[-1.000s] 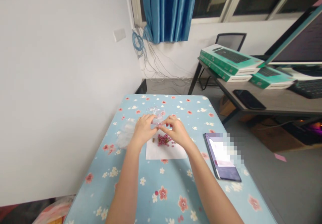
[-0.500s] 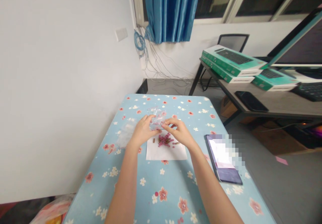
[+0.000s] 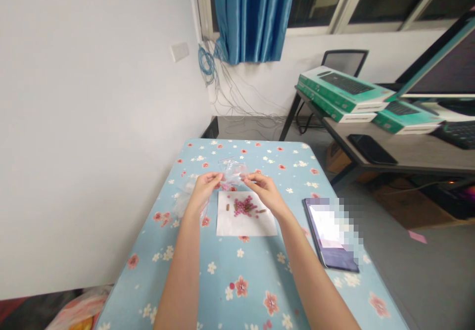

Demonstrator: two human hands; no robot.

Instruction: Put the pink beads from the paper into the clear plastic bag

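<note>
While both my left hand (image 3: 203, 187) and right hand (image 3: 262, 187) pinch the small clear plastic bag (image 3: 233, 170), most small pink beads (image 3: 245, 206) lie on the white paper sheet (image 3: 245, 223), not yet bagged.

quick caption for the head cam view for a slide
Both hands, left hand and right hand, hold a small clear bag above pink beads on white paper.

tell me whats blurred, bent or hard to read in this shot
Head view: the phone screen is pixelated over; the wide lens bows the wall and window lines and stretches both forearms; the clear plastic bag between the left hand and right hand nearly vanishes against the tablecloth; light is soft and even, shadows faint.
</note>
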